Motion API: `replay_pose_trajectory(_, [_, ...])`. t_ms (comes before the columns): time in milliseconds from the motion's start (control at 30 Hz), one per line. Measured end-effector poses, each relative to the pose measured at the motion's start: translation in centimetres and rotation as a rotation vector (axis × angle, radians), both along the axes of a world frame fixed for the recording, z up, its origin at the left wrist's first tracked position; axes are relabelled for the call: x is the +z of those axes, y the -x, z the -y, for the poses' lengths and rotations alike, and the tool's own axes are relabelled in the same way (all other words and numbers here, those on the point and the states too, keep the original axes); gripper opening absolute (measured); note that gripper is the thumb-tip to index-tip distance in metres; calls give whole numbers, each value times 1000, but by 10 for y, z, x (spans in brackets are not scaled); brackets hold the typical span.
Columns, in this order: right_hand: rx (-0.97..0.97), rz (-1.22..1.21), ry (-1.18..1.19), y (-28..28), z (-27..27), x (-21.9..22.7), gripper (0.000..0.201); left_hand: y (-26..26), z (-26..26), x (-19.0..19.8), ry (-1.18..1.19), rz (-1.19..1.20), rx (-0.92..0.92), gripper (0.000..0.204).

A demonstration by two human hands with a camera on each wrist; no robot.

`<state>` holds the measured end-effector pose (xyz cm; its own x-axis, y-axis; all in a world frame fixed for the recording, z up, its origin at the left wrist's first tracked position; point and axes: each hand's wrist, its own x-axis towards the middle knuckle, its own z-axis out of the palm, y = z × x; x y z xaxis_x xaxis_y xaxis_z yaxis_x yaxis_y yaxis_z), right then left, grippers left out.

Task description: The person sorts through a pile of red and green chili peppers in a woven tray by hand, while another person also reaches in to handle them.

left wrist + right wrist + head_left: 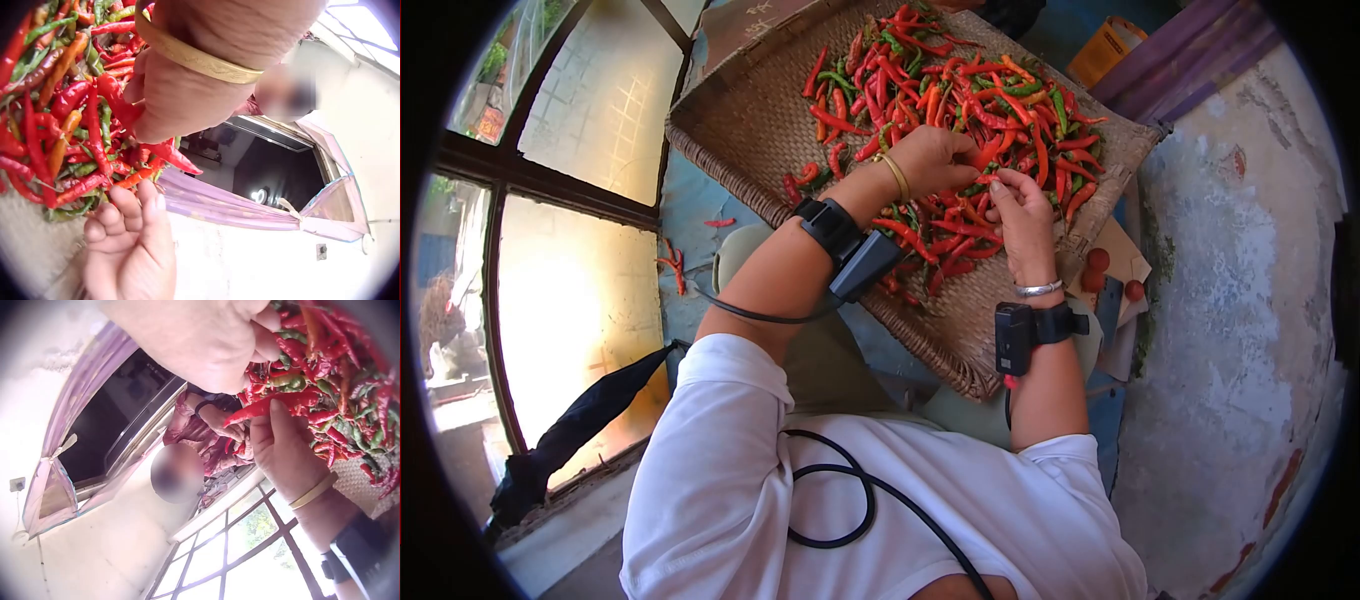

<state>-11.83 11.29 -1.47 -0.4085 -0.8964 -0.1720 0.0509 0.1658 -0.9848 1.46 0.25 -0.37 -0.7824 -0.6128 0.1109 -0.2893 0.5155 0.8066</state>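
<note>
My left hand [930, 160], with a gold bangle at its wrist, pinches a red chili pepper [250, 412] over the pile. The thumb lies along the pepper, and its pointed tip sticks out past the fingers. Close beside it is my right hand [1022, 220], wearing a silver bracelet. Its thumb and index finger are curled together at the held pepper; I cannot tell whether they grip anything. Beneath both hands lie many chili peppers [1040, 110], mostly red with some green and orange, in a large woven tray [740, 110].
A few loose red peppers [672, 265] lie left of the tray. Round red fruits [1098, 260] sit on cardboard at the right. Window panes [590, 330] stand left, a bare wall [1230, 300] right. Another person in red patterned clothes [219, 456] sits opposite, hands near red peppers.
</note>
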Motion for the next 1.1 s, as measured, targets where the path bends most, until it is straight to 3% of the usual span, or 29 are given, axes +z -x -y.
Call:
replay_pose_trajectory(233, [-13, -4, 74, -3, 1, 1, 15, 3, -14, -12, -79, -5, -114, 23])
replay_pose_trajectory(333, [-74, 56, 74, 1, 0, 0, 16, -2, -14, -11, -12, 88, -168, 23])
replay_pose_trajectory(400, [-112, 138, 54, 2, -1, 1, 17, -3, -12, -6, -167, 395, -343, 21])
replay_pose_trajectory(433, [-114, 139, 53, 1, -2, 4, 17, -4, -11, -2, -168, 396, -345, 21])
replay_pose_trajectory(500, [-186, 181, 36, -1, -2, 12, 18, -8, -4, 7, -394, 367, -278, 23])
replay_pose_trajectory(533, [-189, 184, 35, 0, -3, 14, 18, -8, 7, 10, -351, 398, -254, 22])
replay_pose_trajectory(600, [-150, 180, 70, 1, -3, 17, 20, -9, 24, 17, -339, 258, -39, 24])
replay_pose_trajectory(633, [-150, 181, 70, 1, -3, 17, 20, -7, 35, 10, -339, 259, -39, 24])
replay_pose_trajectory(700, [-127, 180, 64, 1, -3, 17, 20, -2, 47, -3, -280, -274, 375, 26])
replay_pose_trajectory(733, [-126, 178, 63, 1, -3, 16, 20, -1, 46, -5, -280, -275, 376, 26])
replay_pose_trajectory(800, [-123, 194, 67, 2, -3, 13, 20, -1, 37, -8, 356, 261, 274, 28])
replay_pose_trajectory(900, [-101, 225, 72, 3, -2, 13, 19, 8, 18, -22, 448, 558, -183, 29])
replay_pose_trajectory(1100, [-73, 198, 40, 3, -2, 6, 19, 14, 4, -38, 498, 782, -207, 26])
